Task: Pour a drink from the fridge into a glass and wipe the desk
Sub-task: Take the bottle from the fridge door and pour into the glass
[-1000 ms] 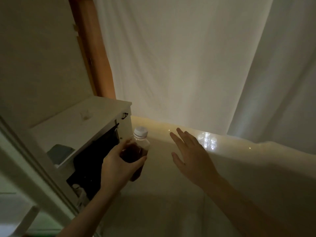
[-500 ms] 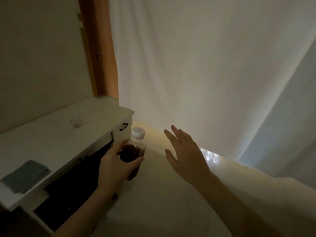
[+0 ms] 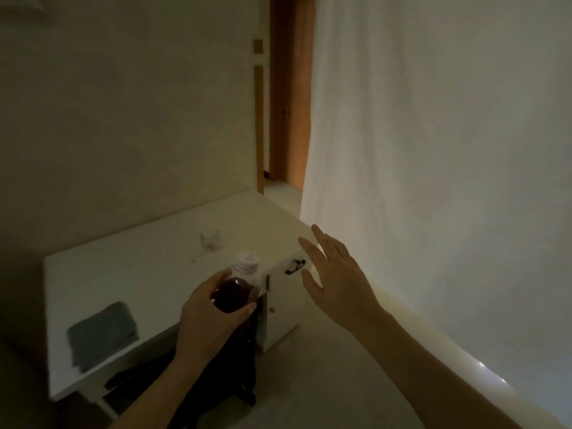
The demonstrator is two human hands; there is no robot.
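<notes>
My left hand grips a plastic bottle of dark drink with a white cap, held upright just in front of the white desk. A small clear glass stands on the desk behind the bottle. A grey cloth lies flat on the desk's near left part. My right hand hovers with straight, spread fingers to the right of the bottle, beside the desk's drawer front, holding nothing.
The desk's drawer front carries a dark handle. A dark bag hangs under the desk. A white curtain fills the right side. A wooden door frame stands behind the desk by the beige wall.
The view has swung left and up over the desk, so the glass and cloth show in full. The bottle in my left hand rose toward the desktop; my right hand stayed spread beside it.
</notes>
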